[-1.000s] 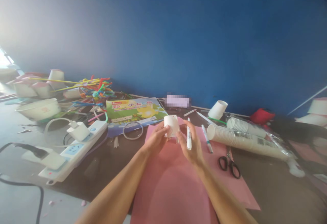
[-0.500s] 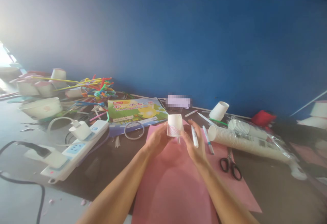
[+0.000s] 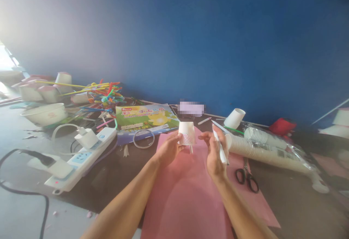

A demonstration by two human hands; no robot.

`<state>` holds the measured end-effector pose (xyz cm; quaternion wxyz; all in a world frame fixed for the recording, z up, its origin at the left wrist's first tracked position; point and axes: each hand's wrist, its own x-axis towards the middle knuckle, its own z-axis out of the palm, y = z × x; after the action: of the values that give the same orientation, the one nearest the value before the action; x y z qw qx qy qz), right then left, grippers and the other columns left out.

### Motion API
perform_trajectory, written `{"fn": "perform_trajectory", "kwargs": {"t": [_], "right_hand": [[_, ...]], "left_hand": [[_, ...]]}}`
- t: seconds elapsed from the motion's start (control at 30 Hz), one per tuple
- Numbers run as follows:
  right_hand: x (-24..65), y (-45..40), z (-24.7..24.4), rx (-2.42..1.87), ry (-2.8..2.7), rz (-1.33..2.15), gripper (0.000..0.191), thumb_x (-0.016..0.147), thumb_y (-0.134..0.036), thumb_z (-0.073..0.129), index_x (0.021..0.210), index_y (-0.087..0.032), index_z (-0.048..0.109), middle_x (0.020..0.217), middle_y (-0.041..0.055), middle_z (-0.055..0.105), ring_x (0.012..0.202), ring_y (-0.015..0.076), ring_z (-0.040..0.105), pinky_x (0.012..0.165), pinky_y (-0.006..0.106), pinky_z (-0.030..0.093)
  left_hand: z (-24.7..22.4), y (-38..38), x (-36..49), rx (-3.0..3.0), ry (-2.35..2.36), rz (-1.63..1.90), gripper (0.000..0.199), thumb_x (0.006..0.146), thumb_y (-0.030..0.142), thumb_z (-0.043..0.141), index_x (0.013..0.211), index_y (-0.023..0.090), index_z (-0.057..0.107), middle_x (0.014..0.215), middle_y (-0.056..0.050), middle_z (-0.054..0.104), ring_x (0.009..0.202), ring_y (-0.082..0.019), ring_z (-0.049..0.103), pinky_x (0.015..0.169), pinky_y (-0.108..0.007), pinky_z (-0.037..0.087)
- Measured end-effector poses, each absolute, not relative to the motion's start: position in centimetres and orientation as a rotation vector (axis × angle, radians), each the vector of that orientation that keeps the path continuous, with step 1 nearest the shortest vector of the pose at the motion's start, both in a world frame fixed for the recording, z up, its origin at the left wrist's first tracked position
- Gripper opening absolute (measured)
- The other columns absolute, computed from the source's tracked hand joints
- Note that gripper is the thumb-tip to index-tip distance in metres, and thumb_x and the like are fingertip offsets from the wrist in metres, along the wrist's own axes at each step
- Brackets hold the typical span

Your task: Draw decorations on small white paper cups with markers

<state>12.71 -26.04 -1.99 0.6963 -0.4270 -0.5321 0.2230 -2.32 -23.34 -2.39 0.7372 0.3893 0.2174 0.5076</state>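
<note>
An upside-down white paper cup (image 3: 187, 130) with pink crosshatched lines near its rim is gripped at its left side by my left hand (image 3: 168, 149). Beneath the cup a short pale stub sticks out; I cannot make out what it is. My right hand (image 3: 215, 155) is apart from the cup, to its right, with a white marker (image 3: 219, 147) held against the fingers and pointing up and away. Both hands are over a sheet of pink paper (image 3: 185, 202).
To the right lie black-handled scissors (image 3: 247, 181), a long stack of paper cups (image 3: 261, 153) and a single cup (image 3: 234, 118). On the left are a power strip (image 3: 81, 161), a bowl (image 3: 45, 114), pipe cleaners (image 3: 107, 93) and a coloured-paper pack (image 3: 147, 119).
My right hand has let go of the cup and moved right with the marker, which now points more upright. My left hand keeps the cup in nearly the same place.
</note>
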Motion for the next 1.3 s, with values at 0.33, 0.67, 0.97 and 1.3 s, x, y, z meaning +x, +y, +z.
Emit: {"fn": "perform_trajectory", "kwargs": {"t": [0.33, 0.67, 0.97, 1.3], "right_hand": [[12.6, -27.3, -1.2, -0.977, -1.425, 0.467, 0.026, 0.094, -0.035, 0.044, 0.088, -0.023, 0.066, 0.066, -0.0015, 0.057, 0.067, 0.0159, 0.058, 0.068, 0.031, 0.046], [12.4, -27.3, -1.2, -0.975, -1.441, 0.483, 0.027, 0.094, -0.036, 0.043, 0.086, -0.022, 0.065, 0.066, -0.0007, 0.058, 0.067, 0.0165, 0.059, 0.066, 0.031, 0.047], [12.4, -27.1, -1.2, -0.960, -1.444, 0.498, 0.026, 0.094, -0.035, 0.043, 0.088, -0.022, 0.065, 0.067, -0.0005, 0.058, 0.067, 0.0161, 0.059, 0.065, 0.030, 0.046], [12.4, -27.1, -1.4, -0.950, -1.464, 0.495, 0.026, 0.095, -0.034, 0.043, 0.090, -0.022, 0.065, 0.068, -0.0002, 0.059, 0.068, 0.0162, 0.059, 0.066, 0.031, 0.046]], "left_hand": [[-2.5, -23.3, -2.2, 0.879, 0.517, 1.145, 0.039, 0.080, 0.040, 0.063, 0.113, 0.019, 0.065, 0.108, -0.011, 0.068, 0.103, -0.026, 0.061, 0.090, -0.037, 0.042], [-2.5, -23.4, -2.2, 0.921, 0.499, 1.159, 0.038, 0.080, 0.040, 0.064, 0.111, 0.018, 0.064, 0.103, -0.011, 0.069, 0.100, -0.025, 0.061, 0.087, -0.035, 0.042], [-2.6, -23.3, -2.1, 0.924, 0.486, 1.165, 0.037, 0.080, 0.039, 0.063, 0.110, 0.018, 0.064, 0.102, -0.011, 0.068, 0.097, -0.023, 0.061, 0.085, -0.033, 0.042], [-2.4, -23.5, -2.1, 0.936, 0.466, 1.177, 0.035, 0.081, 0.039, 0.063, 0.109, 0.018, 0.065, 0.102, -0.010, 0.068, 0.096, -0.023, 0.061, 0.083, -0.032, 0.043]]}}
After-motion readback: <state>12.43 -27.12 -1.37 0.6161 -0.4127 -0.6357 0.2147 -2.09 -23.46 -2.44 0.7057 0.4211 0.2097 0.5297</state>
